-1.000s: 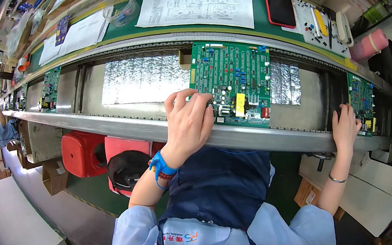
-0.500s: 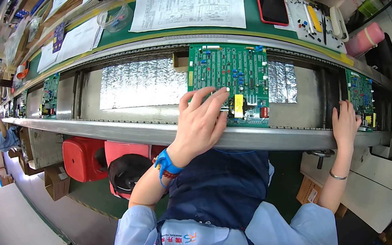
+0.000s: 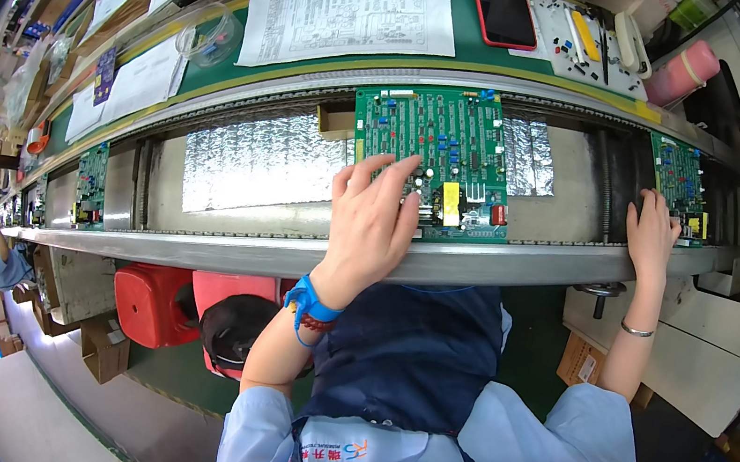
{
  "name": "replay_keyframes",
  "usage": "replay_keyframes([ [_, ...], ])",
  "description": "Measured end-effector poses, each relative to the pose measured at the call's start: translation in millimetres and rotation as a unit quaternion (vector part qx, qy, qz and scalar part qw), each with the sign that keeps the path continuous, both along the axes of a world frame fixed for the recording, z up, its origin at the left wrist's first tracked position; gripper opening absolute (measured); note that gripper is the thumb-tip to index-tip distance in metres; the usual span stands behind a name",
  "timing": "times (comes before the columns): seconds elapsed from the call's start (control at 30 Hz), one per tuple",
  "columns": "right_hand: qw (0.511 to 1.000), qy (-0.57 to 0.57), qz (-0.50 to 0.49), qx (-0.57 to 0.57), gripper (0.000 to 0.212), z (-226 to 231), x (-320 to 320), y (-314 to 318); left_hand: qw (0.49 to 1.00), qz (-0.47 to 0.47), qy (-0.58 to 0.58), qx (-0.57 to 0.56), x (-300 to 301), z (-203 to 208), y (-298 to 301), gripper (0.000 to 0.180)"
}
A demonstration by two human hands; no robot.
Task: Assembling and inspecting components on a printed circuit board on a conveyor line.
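Observation:
A large green circuit board [image 3: 470, 155] lies across the two rails of a conveyor in front of me, with a yellow transformer and many small components on it. My left hand [image 3: 373, 208] rests over its lower left corner, fingers spread and pointing away from me, nothing held. Further right, a second green circuit board [image 3: 678, 175] sits on the conveyor beside a white machine. My right hand [image 3: 652, 235] touches that board's near left edge with its fingers stretched out and apart. A blue wrist strap [image 3: 313, 301] circles my left wrist.
The conveyor's metal front rail [image 3: 480, 254] runs along my side. Behind it lie a printed sheet [image 3: 354, 11], a red-cased phone [image 3: 503, 4] and a tray of small parts [image 3: 585, 44]. A white machine [image 3: 685, 342] stands at right, red stools [image 3: 154, 303] at lower left.
My left hand has shifted slightly left over the large board, uncovering more of its components. My right hand stays at the second board. The whole view has shifted a little.

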State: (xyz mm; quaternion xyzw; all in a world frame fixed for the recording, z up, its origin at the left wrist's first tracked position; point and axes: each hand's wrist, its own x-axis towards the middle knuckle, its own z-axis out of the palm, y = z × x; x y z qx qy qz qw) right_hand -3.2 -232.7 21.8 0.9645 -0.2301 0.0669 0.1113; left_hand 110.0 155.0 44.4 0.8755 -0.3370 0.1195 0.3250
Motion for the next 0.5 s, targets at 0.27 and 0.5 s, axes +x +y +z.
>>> replay_keyframes([
  [0.27, 1.000, 0.009, -0.015, -0.019, 0.036, -6.6, -2.0, -27.5, 0.996, 0.052, -0.037, -0.058, 20.4, 5.1, 22.5, 0.033],
  [0.5, 0.995, 0.052, -0.055, -0.063, 0.042, -20.4, -8.9, -81.1, 0.989, 0.097, -0.026, -0.107, 52.2, 4.2, 36.9, 0.025],
])
